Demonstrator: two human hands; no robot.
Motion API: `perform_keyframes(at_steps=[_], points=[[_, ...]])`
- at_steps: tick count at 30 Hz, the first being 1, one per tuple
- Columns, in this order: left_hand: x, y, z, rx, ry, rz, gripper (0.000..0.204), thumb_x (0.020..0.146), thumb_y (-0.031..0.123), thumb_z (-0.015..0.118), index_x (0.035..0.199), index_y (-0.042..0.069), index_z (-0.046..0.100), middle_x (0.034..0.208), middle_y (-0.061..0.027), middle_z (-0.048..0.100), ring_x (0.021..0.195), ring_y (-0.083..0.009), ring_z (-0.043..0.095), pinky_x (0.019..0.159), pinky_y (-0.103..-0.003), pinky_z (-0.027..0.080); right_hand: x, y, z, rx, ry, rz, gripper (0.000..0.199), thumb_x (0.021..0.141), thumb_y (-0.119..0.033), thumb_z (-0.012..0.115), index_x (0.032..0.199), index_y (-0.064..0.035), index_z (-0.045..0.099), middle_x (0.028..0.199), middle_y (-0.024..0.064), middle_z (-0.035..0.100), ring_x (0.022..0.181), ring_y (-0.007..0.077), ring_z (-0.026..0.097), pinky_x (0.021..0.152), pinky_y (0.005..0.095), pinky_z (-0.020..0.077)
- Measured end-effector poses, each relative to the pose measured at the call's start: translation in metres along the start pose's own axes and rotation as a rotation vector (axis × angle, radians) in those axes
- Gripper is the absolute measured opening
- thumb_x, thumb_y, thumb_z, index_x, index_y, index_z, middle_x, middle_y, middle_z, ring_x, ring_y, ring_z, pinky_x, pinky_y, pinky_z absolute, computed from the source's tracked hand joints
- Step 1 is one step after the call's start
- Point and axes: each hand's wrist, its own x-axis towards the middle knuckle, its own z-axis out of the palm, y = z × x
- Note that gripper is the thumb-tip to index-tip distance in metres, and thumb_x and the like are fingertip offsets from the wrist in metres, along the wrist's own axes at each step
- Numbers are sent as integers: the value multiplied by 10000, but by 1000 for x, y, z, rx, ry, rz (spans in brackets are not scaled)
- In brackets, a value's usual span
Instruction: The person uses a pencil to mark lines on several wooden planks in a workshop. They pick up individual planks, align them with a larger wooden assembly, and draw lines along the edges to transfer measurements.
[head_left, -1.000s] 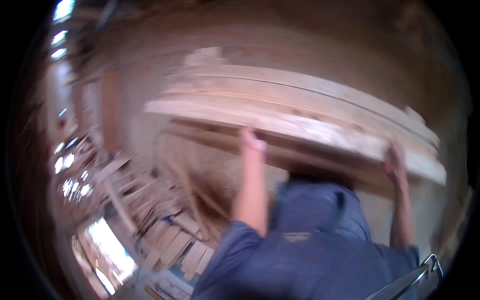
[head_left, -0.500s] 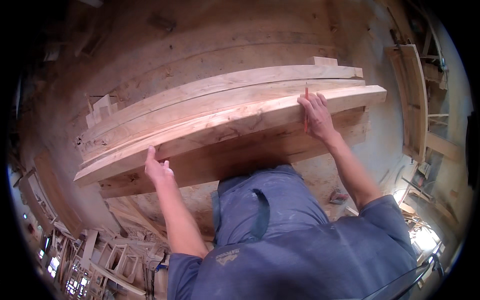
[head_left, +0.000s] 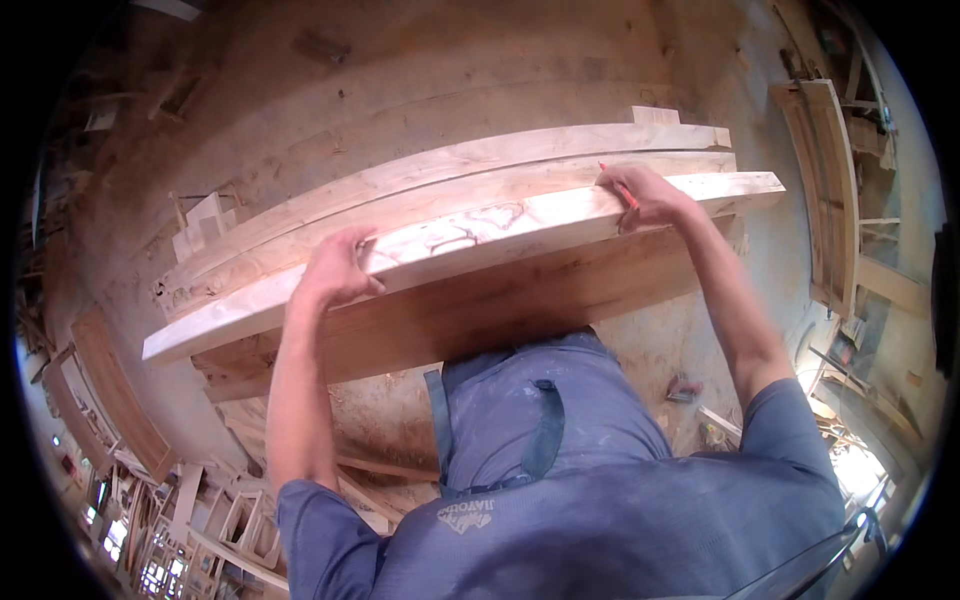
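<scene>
A long pale wooden beam lies across in front of me, its top face showing dark wavy grain. Over its left part my left hand is wrapped, fingers on the far edge and thumb on the near side. My right hand grips the beam farther right in the same way. A red pencil is tucked in that right hand, slanting across the top of the beam. Behind the beam two more pale timbers lie side by side. Beneath sits a wide brown board.
Small wood blocks stand at the far left and on the far right of the timbers. A wooden panel stands off to the right. Frames and scraps crowd the floor at lower left. A small red tool rests right of my legs.
The beam has turned, so a face with bold dark grain is now up. My left hand has moved right and over the beam; my right hand has closed over it, and the pencil has tilted.
</scene>
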Motion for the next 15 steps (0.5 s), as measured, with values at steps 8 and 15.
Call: perform_keyframes(at_steps=[8, 15], points=[[11, -22, 5, 256, 75, 126, 780, 542, 258, 892, 1223, 0, 613, 1154, -165, 618, 1107, -353, 545, 999, -433, 455, 21, 27, 21, 84, 260, -36, 427, 722, -136, 713, 1123, -18, 623, 1021, 107, 671, 876, 246, 640, 778, 365, 525], [28, -44, 39, 164, 294, 348, 784, 530, 330, 863, 1220, 58, 611, 1110, -161, 648, 1060, -372, 575, 961, -463, 453, -4, -25, 106, 81, 793, -473, 345, 761, -244, 756, 1027, -62, 636, 989, 128, 649, 940, 316, 619, 827, 394, 513]])
